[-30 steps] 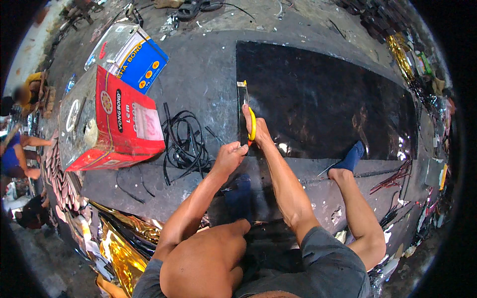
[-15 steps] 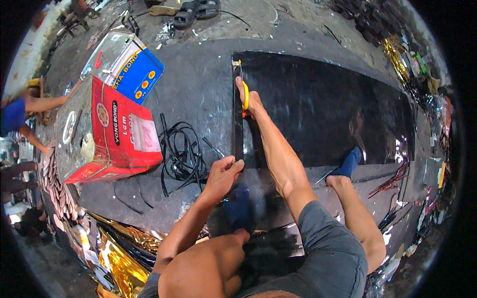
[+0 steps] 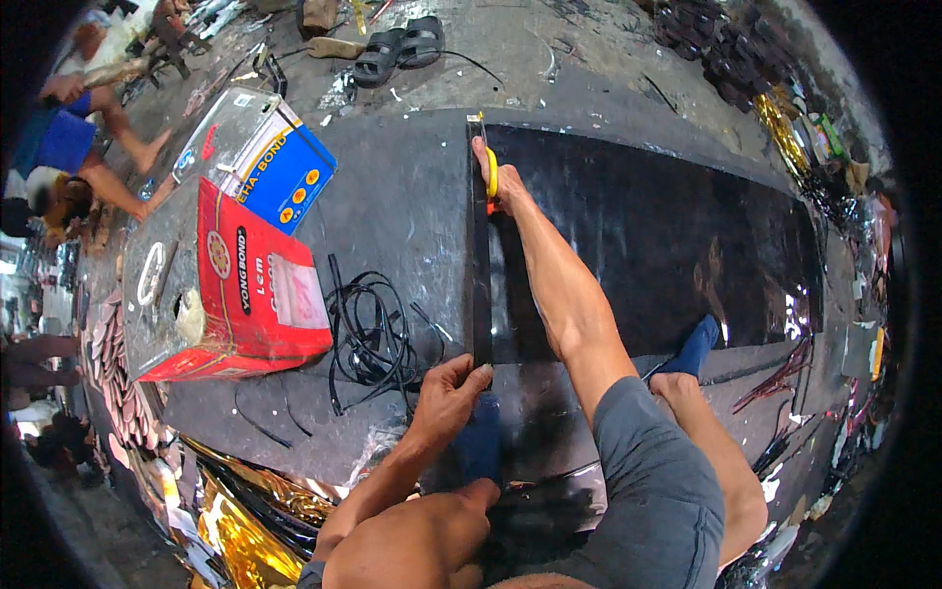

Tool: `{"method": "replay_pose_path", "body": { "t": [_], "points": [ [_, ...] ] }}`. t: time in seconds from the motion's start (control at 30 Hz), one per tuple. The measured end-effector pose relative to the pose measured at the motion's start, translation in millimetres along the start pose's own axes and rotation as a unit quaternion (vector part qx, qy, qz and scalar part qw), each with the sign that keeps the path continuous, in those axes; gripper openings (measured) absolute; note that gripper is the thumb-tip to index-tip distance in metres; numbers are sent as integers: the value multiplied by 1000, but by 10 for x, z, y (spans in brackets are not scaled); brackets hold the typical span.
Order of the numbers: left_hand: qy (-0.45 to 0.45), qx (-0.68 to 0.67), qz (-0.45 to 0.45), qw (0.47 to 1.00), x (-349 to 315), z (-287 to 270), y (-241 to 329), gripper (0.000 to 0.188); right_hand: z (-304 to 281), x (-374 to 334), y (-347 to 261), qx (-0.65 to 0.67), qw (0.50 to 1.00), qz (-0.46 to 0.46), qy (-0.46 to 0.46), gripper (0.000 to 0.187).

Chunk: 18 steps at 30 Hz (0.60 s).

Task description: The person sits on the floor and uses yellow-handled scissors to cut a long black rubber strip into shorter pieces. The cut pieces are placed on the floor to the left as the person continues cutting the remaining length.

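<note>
Two digits of the left hand (image 3: 446,395) pinch the narrow black strip (image 3: 482,304) at the near-left corner of the black sheet (image 3: 638,236); light, even tension there should keep the strip straight. By the sheet's far-left corner, the right hand (image 3: 504,187) is wrapped round the yellow-handled cutting tool (image 3: 493,175); holding its metal tip parallel to the sheet's left edge would best keep the width even. Beyond that corner lie dark sandals (image 3: 379,59).
</note>
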<state>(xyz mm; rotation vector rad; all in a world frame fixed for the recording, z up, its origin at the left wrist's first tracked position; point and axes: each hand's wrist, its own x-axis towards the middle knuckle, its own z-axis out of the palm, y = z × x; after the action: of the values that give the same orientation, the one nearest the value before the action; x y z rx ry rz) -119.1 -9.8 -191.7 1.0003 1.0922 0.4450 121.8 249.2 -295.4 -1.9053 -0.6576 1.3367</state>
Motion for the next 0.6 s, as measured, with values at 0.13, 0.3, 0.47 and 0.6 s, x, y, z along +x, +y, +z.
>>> {"method": "replay_pose_path", "body": {
  "t": [0.13, 0.3, 0.47, 0.6],
  "points": [
    [-10, 19, -1, 1000, -124, 1, 102, 28, -34, 91, 19, 34, 999, -1, -30, 109],
    [-18, 32, -9, 999, -240, -34, 141, 25, -56, 96, -64, 25, 997, 13, -74, 109],
    [-13, -21, -51, 998, -202, -67, 2, 25, 12, 82, -80, 41, 999, -18, -8, 97],
    [22, 186, -92, 978, 85, -286, -293, 29, -78, 68, -54, 48, 998, -15, -30, 91]
  ]
}}
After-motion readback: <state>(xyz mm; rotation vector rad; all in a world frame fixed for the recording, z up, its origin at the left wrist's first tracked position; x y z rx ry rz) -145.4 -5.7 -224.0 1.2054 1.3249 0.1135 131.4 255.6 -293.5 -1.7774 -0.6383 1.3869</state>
